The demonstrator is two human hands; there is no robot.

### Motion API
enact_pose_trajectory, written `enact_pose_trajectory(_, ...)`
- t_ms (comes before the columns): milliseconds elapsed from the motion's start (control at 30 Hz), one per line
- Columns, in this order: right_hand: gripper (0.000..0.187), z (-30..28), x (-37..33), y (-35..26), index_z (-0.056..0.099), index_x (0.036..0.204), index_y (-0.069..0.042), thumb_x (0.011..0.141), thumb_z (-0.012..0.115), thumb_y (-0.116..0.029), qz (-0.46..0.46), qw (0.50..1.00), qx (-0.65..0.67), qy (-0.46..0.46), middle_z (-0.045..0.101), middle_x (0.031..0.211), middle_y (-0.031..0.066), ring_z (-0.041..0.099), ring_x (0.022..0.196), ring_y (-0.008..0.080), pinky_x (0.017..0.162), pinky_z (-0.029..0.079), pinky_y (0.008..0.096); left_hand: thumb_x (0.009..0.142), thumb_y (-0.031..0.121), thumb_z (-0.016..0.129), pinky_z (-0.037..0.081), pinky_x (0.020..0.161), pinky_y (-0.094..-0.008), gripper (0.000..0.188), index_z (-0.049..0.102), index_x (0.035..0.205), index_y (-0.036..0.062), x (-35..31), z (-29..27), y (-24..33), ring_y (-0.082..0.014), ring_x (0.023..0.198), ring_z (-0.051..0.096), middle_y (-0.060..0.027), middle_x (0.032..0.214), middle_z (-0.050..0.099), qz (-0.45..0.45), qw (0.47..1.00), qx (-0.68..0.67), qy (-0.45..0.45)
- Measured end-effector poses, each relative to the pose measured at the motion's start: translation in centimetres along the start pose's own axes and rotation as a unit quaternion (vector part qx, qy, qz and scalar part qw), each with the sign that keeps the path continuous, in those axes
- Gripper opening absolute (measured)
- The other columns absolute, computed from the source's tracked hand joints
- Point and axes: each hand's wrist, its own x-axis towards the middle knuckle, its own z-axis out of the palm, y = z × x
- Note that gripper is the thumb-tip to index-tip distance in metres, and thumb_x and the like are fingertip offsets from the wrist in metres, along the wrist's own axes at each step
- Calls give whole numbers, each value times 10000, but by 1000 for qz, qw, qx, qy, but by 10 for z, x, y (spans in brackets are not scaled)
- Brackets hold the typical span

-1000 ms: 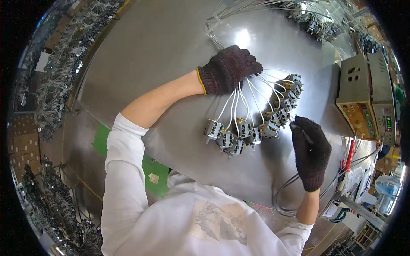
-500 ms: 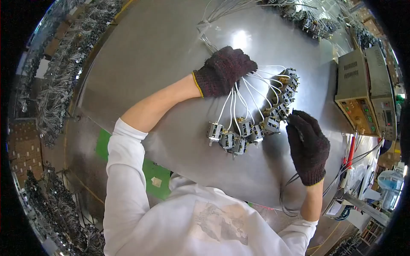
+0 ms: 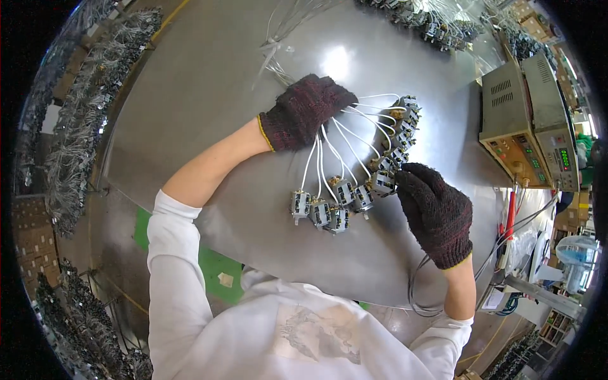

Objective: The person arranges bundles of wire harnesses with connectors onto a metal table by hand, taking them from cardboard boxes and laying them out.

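Note:
My left hand (image 3: 308, 113), in a dark knitted glove with a yellow cuff, is closed around a bundle of white wires (image 3: 325, 142). The wires fan out from the fist to a curved row of small grey motor-like parts (image 3: 340, 192) on the metal table. My right hand (image 3: 437, 212), gloved alike, has its fingers pressed together at one grey part (image 3: 382, 183) near the middle of the row. Whatever its fingertips hold is hidden. A dark cable (image 3: 415, 278) loops beneath this hand's wrist.
Two boxy instruments (image 3: 514, 123) with lit green digits stand at the table's right side. More wired parts (image 3: 437, 28) lie at the far right edge. Loose wires (image 3: 271, 45) trail over the far table (image 3: 190, 69). A red-handled tool (image 3: 510, 215) and a fan (image 3: 577, 251) are at right.
The whole view has shifted, so things sit further left. My right hand has moved slightly left, closer to the grey part. My left hand keeps its grip on the wires. The right instrument's digits look brighter.

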Motion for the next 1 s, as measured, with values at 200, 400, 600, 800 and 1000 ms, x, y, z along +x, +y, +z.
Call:
enact_pose_trajectory(200, 286, 0, -3, -2, 755, 1174, -115, 895, 797, -69, 37, 999, 9, -15, 749, 1197, 99, 760, 897, 284, 758, 609, 376, 878, 102, 586, 480, 1023, -438, 455, 668, 1326, 87, 4, 3, 0, -323, 1154, 644, -117, 1282, 699, -10, 1000, 14, 3)
enact_pose_trajectory(400, 257, -20, -6, -6, 758, 1158, -10, 903, 787, 10, 186, 937, 297, 6, 751, 1198, 123, 719, 1071, 215, 915, 576, 341, 861, 85, 613, 502, 980, -436, 474, 657, 1332, 110, 6, 5, 2, -305, 1127, 644, -95, 1245, 697, -24, 1000, 14, 15)
enact_pose_trajectory(600, 291, -17, 4, -6, 777, 1140, -49, 860, 804, 27, 134, 963, 235, 8, 759, 1182, 133, 733, 1062, 273, 918, 579, 375, 833, 84, 649, 508, 961, -433, 497, 659, 1328, 121, 10, 4, 4, -306, 1116, 645, -99, 1213, 695, -12, 999, 32, 4)
enact_pose_trajectory(800, 286, -18, 10, 10, 777, 1146, -56, 870, 795, 16, 60, 975, 213, -34, 770, 1128, 131, 742, 1009, 255, 872, 585, 362, 848, 89, 652, 508, 955, -437, 469, 662, 1315, 121, 7, 6, 2, -312, 1102, 649, -114, 1184, 697, -24, 999, 38, -9)
enact_pose_trajectory(1000, 239, -27, 9, 14, 762, 1164, -21, 926, 741, -10, 278, 896, 323, -129, 760, 1092, 148, 727, 985, 229, 835, 565, 323, 851, 91, 654, 508, 957, -441, 458, 669, 1308, 121, 8, 10, 1, -315, 1096, 656, -119, 1199, 703, -25, 999, 32, -2)
